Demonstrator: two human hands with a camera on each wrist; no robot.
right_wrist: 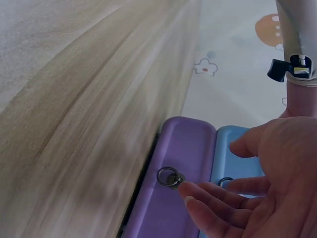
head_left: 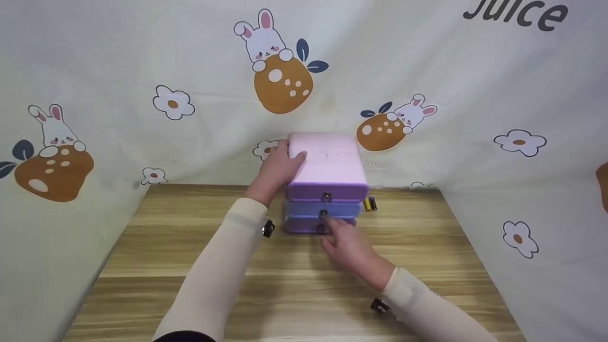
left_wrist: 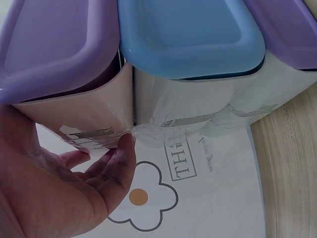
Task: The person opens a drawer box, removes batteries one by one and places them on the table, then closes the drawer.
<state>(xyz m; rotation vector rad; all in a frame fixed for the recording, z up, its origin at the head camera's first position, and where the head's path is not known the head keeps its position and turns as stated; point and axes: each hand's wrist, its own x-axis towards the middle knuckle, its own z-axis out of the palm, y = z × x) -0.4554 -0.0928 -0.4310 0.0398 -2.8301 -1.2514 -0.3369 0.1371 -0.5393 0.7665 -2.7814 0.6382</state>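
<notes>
A small three-tier drawer unit (head_left: 332, 161) stands by the back wall, with a pink top and purple, blue and purple drawer fronts. Each front carries a metal ring pull. My left hand (head_left: 280, 166) grips its upper left edge, the thumb on top and the fingers along the side; the left wrist view shows those fingers (left_wrist: 111, 171) bent beside the casing. In front, my right hand (head_left: 349, 244) has loosely extended fingers near the middle ring pull (head_left: 323, 213) and the bottom ring pull (right_wrist: 168, 177). Whether a fingertip touches a ring, I cannot tell.
Two small cylinders like batteries, one yellow (head_left: 367, 204) and one dark (head_left: 373, 204), lie right of the unit. A cloth backdrop (head_left: 199, 142) with rabbits and flowers hangs behind and beside the wooden table (head_left: 190, 256).
</notes>
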